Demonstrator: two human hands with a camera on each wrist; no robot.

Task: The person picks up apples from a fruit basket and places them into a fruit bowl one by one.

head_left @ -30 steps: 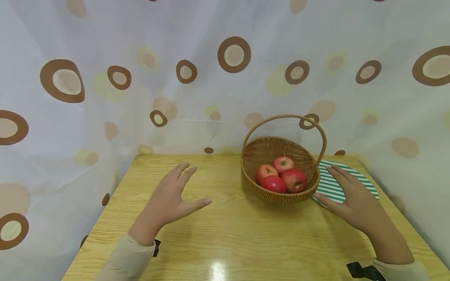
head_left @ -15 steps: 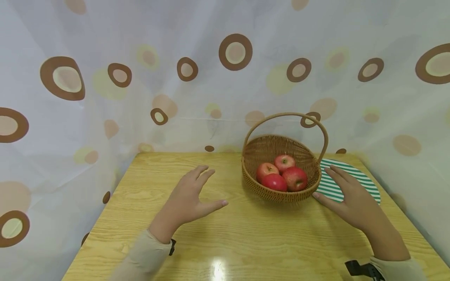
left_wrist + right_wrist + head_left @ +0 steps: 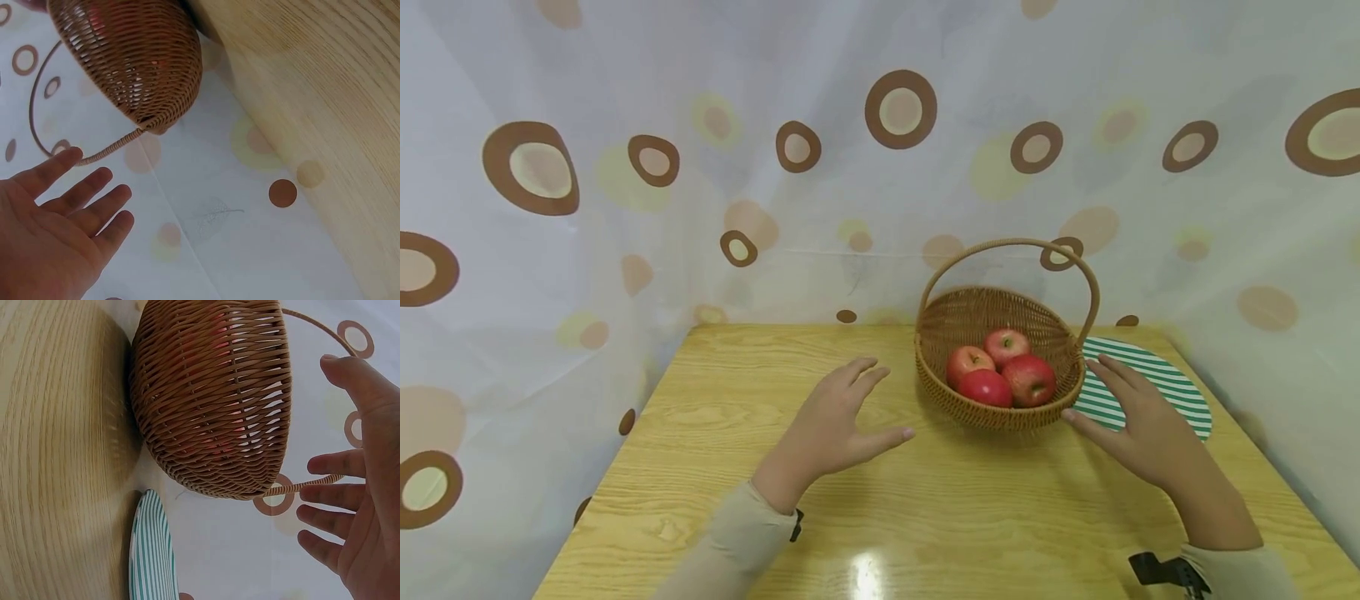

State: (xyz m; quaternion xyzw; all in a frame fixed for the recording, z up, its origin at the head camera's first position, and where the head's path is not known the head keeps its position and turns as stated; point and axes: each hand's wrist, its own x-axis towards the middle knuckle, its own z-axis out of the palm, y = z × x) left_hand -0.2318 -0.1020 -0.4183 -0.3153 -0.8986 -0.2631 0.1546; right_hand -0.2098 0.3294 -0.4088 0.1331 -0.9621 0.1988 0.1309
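A brown wicker basket point(image 3: 943, 400) with a tall arched handle point(image 3: 1015, 243) stands at the back right of the table. Several red apples point(image 3: 1028, 381) lie inside it. To the basket's left and nearer to me is my left hand point(image 3: 831, 425), its fingers spread and its thumb out, holding nothing. My right hand point(image 3: 1153, 437) is close by the basket's right side, fingers extended, with thumb and fingertips near the rim. In the right wrist view, a gap shows between that hand and the wicker wall point(image 3: 212, 406). Both palms face the basket.
A round green-and-white striped plate point(image 3: 1157, 387) lies right of the basket, partly hidden by it and by my right hand. The wooden table point(image 3: 880, 500) ends at a wall sheet point(image 3: 850, 200) printed with brown circles, which also closes both sides.
My left hand has moved right, closer to the basket. The right hand has shifted slightly left toward the rim. The basket, apples and plate have stayed in place.
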